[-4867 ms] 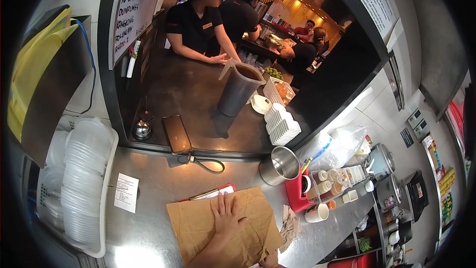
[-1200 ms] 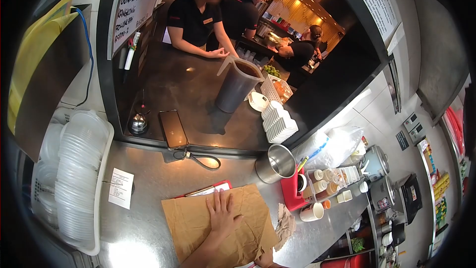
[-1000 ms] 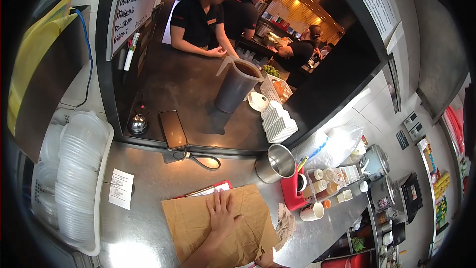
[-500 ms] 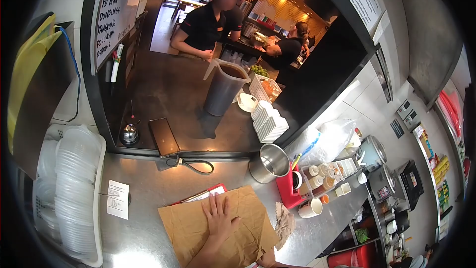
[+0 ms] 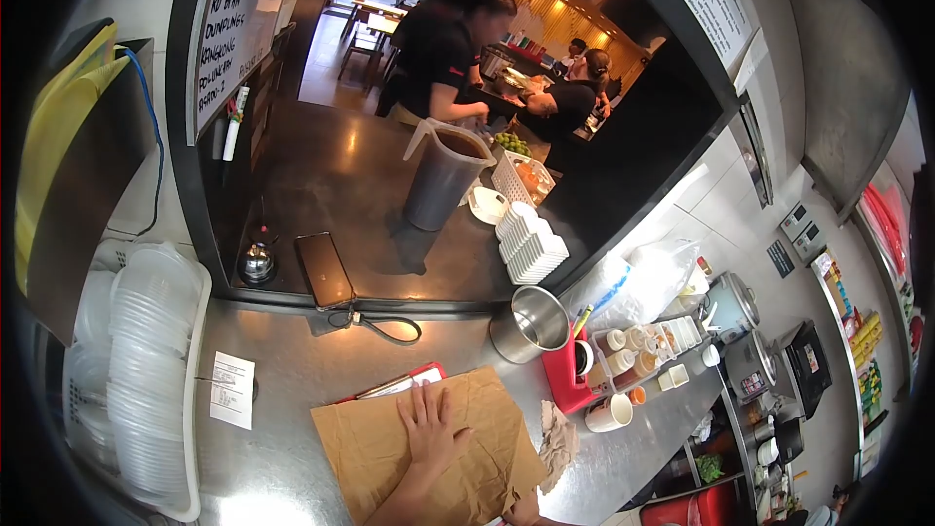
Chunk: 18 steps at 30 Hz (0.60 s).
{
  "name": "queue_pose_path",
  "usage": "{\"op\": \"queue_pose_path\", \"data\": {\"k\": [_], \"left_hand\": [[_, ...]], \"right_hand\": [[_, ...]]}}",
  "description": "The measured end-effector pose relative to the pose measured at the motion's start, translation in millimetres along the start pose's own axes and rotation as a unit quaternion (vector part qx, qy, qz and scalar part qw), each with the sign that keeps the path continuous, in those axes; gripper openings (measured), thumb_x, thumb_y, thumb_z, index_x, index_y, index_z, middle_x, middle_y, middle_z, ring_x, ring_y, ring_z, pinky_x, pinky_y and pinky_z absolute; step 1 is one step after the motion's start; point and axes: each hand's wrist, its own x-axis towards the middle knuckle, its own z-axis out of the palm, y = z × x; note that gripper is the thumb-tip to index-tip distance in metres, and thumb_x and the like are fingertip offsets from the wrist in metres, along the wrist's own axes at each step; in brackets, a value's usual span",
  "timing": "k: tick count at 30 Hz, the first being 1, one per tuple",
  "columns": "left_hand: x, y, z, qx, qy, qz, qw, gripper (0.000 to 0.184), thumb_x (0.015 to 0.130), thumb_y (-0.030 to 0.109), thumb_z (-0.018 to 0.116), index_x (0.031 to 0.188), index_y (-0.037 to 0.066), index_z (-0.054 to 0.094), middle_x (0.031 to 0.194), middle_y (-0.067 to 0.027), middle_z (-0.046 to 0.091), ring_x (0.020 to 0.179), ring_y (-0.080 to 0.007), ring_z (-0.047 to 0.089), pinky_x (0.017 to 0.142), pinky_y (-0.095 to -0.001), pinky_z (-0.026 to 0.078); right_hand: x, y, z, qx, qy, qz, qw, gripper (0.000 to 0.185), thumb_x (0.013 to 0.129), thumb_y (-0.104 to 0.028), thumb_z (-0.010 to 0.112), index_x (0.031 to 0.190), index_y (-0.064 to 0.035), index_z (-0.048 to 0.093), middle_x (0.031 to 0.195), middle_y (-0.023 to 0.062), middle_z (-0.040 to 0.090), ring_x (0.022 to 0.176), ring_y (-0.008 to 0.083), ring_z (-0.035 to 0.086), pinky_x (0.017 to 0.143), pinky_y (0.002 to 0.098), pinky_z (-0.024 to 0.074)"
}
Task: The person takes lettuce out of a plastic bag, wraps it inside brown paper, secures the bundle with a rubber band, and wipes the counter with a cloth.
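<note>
Creased brown paper (image 5: 365, 438), perhaps a flattened bag, lies on the steel counter in front of me. My left hand (image 5: 433, 438) rests palm down on it, fingers spread. At the paper's lower right corner, my right hand (image 5: 524, 507) has its fingers closed on the edge; the frame's bottom cuts off part of it. A red-edged clipboard (image 5: 404, 382) with a white sheet pokes out from beneath the paper's top edge. Beside its right edge sits a crumpled piece of light brown paper (image 5: 557, 443).
A receipt (image 5: 232, 390) and a rack of clear plastic lids (image 5: 151, 380) are on the left. Ahead stand a steel container (image 5: 529, 323), a red holder (image 5: 565, 370) and sauce bottles (image 5: 633, 351). A phone (image 5: 323, 271) and a pitcher (image 5: 443, 180) occupy the pass-through ledge.
Beyond the pass-through, a person in black has turned and leaned toward the right, reaching near the green fruit. My two hands and the brown paper stay nearly where they were.
</note>
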Motion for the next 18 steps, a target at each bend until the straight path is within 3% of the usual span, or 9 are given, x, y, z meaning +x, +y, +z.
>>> {"op": "queue_pose_path", "data": {"k": [18], "left_hand": [[0.5, 0.3, -2.1, -0.008, -0.016, -0.003, 1.000, 0.087, 0.070, 0.057, 0.062, 0.135, 0.005, 0.039, 0.146, -0.0265, 0.018, 0.137, -0.0424, 0.010, 0.104, -0.0663, 0.006]], "right_hand": [[3.3, -5.9, -6.5, -0.009, -0.013, 0.000, 1.000, 0.056, 0.071, -0.033, 0.057, 0.118, -0.0036, 0.052, 0.119, 0.0204, 0.052, 0.112, 0.0416, 0.045, 0.095, 0.0521, 0.0303]]}}
